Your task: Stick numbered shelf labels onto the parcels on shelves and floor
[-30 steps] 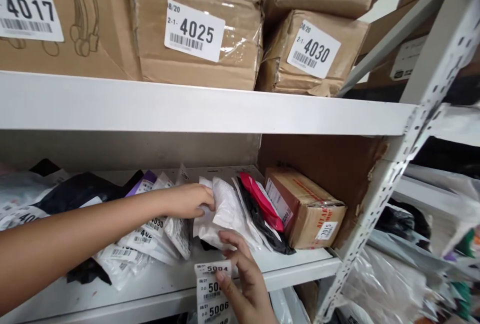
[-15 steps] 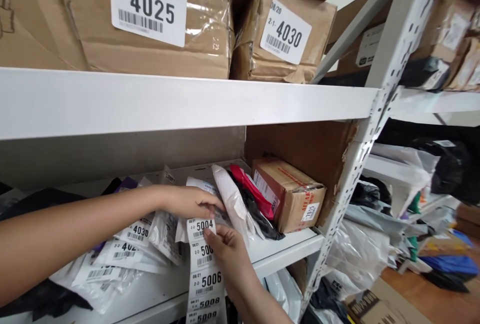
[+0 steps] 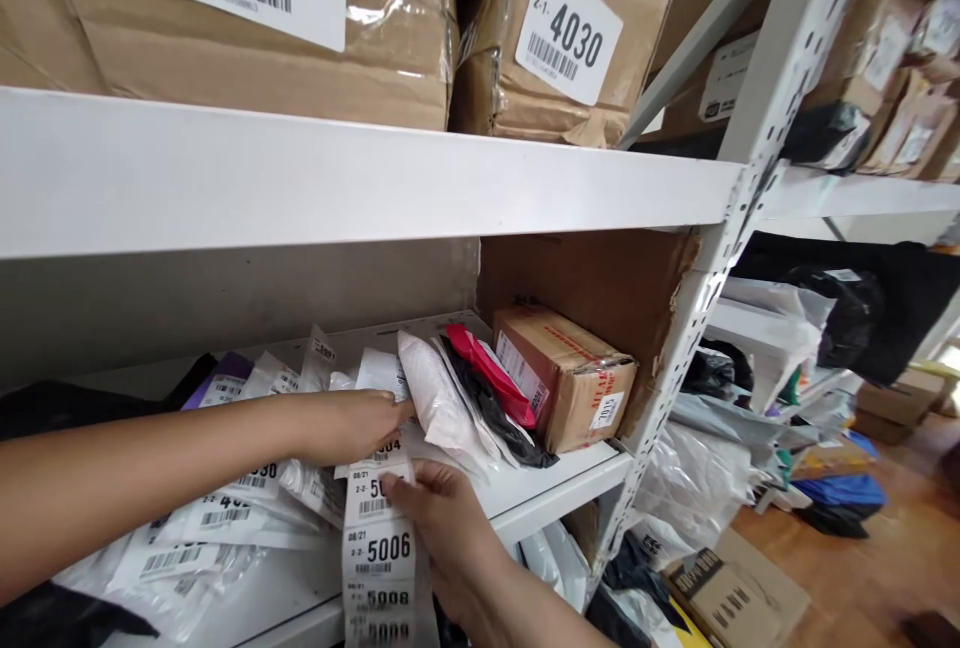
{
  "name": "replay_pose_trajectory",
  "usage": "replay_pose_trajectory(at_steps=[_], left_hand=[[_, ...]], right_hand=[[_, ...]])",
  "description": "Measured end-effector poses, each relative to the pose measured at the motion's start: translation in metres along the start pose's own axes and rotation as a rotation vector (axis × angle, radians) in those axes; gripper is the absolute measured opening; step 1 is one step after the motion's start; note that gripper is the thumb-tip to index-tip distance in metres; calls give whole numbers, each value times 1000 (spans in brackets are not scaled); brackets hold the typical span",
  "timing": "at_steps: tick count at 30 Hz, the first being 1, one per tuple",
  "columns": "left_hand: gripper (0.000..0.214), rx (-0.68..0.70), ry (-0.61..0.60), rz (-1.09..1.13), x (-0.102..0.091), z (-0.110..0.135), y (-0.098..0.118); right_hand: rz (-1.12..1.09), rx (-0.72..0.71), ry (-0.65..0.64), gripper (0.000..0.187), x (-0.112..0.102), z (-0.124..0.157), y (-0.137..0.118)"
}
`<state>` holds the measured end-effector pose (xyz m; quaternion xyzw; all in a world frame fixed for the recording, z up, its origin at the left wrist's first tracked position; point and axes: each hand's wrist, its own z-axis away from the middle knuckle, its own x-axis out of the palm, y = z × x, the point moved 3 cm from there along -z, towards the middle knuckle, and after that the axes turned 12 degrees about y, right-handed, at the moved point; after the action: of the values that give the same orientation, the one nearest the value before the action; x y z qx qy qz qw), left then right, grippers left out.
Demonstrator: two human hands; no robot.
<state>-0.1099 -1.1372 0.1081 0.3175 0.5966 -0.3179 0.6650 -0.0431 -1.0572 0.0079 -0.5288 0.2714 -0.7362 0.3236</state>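
Observation:
My left hand [image 3: 352,425] reaches onto the lower shelf [image 3: 555,488] and pinches the top of a strip of numbered barcode labels [image 3: 379,548] against a white plastic parcel [image 3: 442,408]. My right hand [image 3: 442,538] comes up from below and grips the same strip near the label reading 5006. The strip hangs down over the shelf's front edge. Several white bagged parcels with number labels [image 3: 225,518] lie under my left forearm.
A red pouch [image 3: 487,378], a black pouch [image 3: 495,423] and a small brown carton [image 3: 566,378] stand to the right on the shelf. Large cartons marked 4025 [image 3: 255,18] and 4030 [image 3: 562,38] sit above. A perforated upright post [image 3: 720,228] bounds the bay; bags and boxes lie beyond.
The view has shifted down and right. My right hand rose from the shelf edge to the strip, and both hands now hold it against the white parcel.

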Motion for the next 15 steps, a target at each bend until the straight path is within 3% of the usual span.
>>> replay_pose_trajectory(at_steps=[5, 7, 10, 12, 15], left_hand=[[30, 49, 33, -132, 10, 1, -2], [31, -42, 81, -170, 5, 4, -3], [54, -215, 343, -213, -16, 9, -6], [58, -74, 447, -150, -28, 11, 0], [37, 228, 254, 184, -35, 8, 11]], right_hand=[[-37, 21, 46, 54, -17, 7, 13], [-16, -40, 36, 58, -29, 15, 10], [65, -157, -21, 49, -43, 31, -6], [100, -204, -82, 41, -46, 37, -22], [96, -266, -122, 39, -39, 35, -41]])
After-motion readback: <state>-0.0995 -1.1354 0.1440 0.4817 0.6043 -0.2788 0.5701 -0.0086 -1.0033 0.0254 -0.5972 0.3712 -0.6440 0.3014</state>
